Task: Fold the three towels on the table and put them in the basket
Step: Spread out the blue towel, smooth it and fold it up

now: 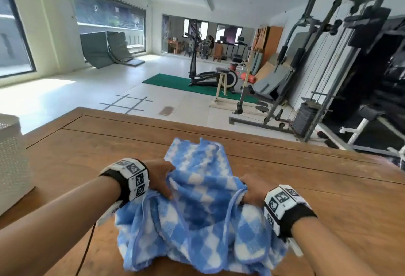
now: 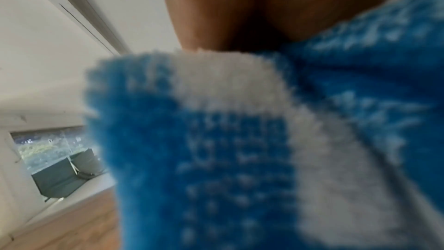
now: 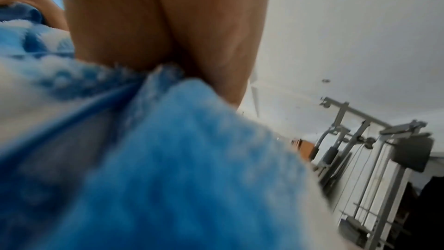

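We see the blue-and-white checked towel (image 1: 197, 205) bunched on the wooden table (image 1: 306, 188), well to the right of the white basket (image 1: 13, 157); our left hand (image 1: 157, 177) pinches its left edge and our right hand (image 1: 252, 190) clamps its right edge; we judge the step is spreading it flat; we should draw the two edges apart evenly, away from the basket, until the creases clear, then fold.

Towel (image 1: 197, 192) lies crumpled on table (image 1: 306, 188), lower centre of frame. Left hand (image 1: 158, 177) on its left edge, right hand (image 1: 252, 190) on its right edge. Basket (image 1: 12, 157) stands on table at far left. Gym machine (image 1: 328, 61) behind table, upper right.
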Available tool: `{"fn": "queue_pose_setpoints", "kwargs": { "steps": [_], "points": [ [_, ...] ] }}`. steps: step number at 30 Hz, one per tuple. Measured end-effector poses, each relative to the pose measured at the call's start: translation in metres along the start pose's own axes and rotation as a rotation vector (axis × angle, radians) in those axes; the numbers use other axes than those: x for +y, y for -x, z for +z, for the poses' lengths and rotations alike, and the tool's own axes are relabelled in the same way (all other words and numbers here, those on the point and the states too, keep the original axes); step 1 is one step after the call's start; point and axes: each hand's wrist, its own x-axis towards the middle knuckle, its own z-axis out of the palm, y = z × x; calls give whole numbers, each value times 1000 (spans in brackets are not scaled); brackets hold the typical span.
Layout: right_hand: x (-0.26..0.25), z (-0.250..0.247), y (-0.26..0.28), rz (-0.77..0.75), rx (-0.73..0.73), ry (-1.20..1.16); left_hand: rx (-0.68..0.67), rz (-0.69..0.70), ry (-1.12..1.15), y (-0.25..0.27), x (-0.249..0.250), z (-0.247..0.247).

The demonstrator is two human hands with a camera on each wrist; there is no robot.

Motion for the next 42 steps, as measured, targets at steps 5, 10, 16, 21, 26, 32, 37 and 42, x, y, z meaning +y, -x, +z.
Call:
{"fn": "queue_pose_setpoints", "kwargs": {
  "steps": [5, 10, 16, 21, 26, 32, 37, 42],
  "points": [
    [11, 64, -49, 31, -184, -42, -148, -95, -41, -42, -14, 53],
    [14, 108, -63, 3, -234, 3, -279, -122, -36, -57, -18, 97],
    [5, 71, -45, -29, -200, -37, -180, -139, -58, -36, -13, 66],
    [-21, -40, 10, -77, 152, 107, 257, -106, -94, 15, 2, -27],
    [-53, -129, 86, -137, 714, 131, 805, 45, -168, 83, 32, -113],
    [-72, -193, 149, -319, 1194, 54, 980, 261, -120, 147, 65, -184],
    [-62, -225, 151, -350, 1105, -8, 777, 333, -106, 152, 83, -219],
    [-29, -222, 81, -154, 721, -10, 380, 221, -10, 78, 65, -216]
  ]
}}
